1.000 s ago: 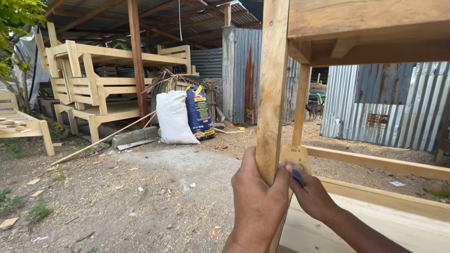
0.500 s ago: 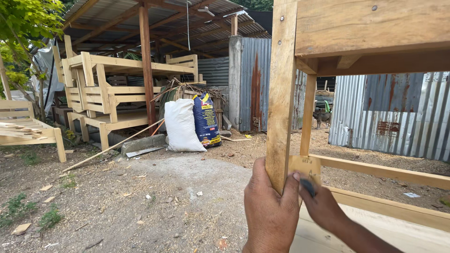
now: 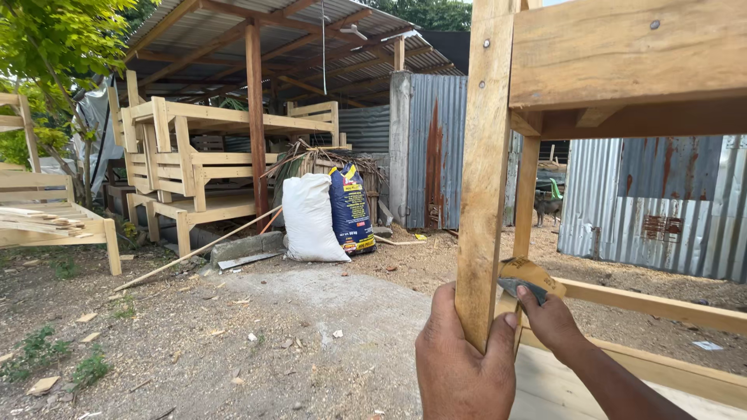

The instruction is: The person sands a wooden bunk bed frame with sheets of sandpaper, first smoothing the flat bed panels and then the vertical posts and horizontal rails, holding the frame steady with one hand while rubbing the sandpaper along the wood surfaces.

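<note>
the left hand [image 3: 461,365] is clenched round the upright wooden leg [image 3: 484,179] of the frame while the right hand [image 3: 551,319] pinches folded sandpaper [image 3: 531,278] against its back edge, so sanding likely goes best with the leg braced firm.

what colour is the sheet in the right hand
Tan-brown with a dark grey underside: the sandpaper, pinched by the right hand, head view.

pale wooden frame leg [image 3: 484,171] upright, rough-grained; folded tan sandpaper [image 3: 529,278] pressed against its inner face.
</note>
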